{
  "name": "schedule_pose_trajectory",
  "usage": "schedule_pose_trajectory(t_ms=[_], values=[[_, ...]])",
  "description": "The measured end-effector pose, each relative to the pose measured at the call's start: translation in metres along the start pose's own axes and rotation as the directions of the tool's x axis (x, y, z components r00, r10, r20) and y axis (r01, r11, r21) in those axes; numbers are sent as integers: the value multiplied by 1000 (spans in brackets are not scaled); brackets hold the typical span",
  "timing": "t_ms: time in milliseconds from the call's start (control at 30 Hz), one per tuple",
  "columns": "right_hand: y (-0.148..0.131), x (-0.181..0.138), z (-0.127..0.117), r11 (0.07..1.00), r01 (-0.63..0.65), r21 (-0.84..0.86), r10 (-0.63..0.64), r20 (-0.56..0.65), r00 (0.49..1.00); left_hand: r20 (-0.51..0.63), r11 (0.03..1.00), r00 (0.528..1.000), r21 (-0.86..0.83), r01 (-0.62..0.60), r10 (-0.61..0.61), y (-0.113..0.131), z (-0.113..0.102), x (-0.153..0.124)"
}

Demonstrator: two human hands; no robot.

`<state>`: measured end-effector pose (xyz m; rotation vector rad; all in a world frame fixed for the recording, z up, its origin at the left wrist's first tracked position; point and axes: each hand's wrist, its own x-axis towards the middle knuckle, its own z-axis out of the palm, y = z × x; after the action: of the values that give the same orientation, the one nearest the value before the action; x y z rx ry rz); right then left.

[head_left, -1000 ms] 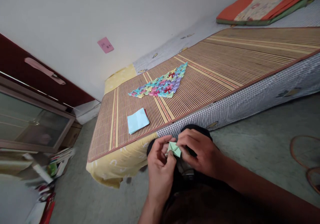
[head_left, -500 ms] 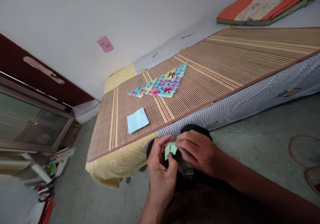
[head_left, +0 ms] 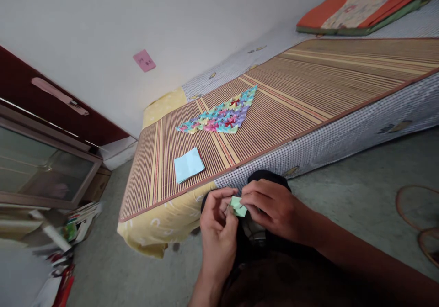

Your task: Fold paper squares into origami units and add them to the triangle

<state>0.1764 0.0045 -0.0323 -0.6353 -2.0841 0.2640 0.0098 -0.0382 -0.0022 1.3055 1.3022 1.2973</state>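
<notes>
A small folded piece of light green paper (head_left: 238,206) is held between both hands, above my knees. My left hand (head_left: 219,227) pinches its left side with thumb and fingers closed. On its right edge the fingertips of my right hand (head_left: 269,206) are closed, partly hiding it. Ahead on the bed mat lies a stack of light blue square paper sheets (head_left: 188,165). Farther back rests a roughly triangular piece of joined folded-paper units (head_left: 222,116) in blue, pink, purple, yellow and red.
The striped mat (head_left: 281,101) covers the bed, with checked and yellow cloth hanging at its edge. A folded orange quilt (head_left: 315,14) lies at the far right. To the left stands a glass-fronted cabinet (head_left: 82,188) with clutter (head_left: 65,252) on the floor.
The green paper has turned and shifted slightly right, now showing a flatter face. My left thumb has moved to its left edge; my right hand has stayed nearly in place.
</notes>
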Motion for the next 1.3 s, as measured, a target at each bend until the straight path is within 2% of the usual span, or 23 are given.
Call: schedule_pose_trajectory(t_ms=[67,167,267,433,667,833,1000,1300], values=[[0,0,2,999,-43,29,43,-26,999,5,999,1000,-35,0,0,1,0,0],[-2,1,3,980,-149,132,157,-50,986,38,1000,999,23,-4,4,4,-2,0],[-3,2,3,948,-227,221,239,-30,970,69,996,997,78,41,-47,6,-3,0],[-1,0,5,898,-298,323,312,10,950,82,991,990,77,109,-116,10,-1,5],[0,4,4,835,-395,383,407,51,912,176,959,947,-35,280,-270,9,-5,16],[-1,6,-1,781,-454,429,466,84,881,217,915,919,-166,367,-329,0,-7,19],[-2,8,-4,756,-487,438,484,127,866,194,898,924,-238,370,-330,-2,-7,18],[-2,6,3,860,-406,309,414,42,909,183,904,921,-202,378,-344,-4,-4,19]])
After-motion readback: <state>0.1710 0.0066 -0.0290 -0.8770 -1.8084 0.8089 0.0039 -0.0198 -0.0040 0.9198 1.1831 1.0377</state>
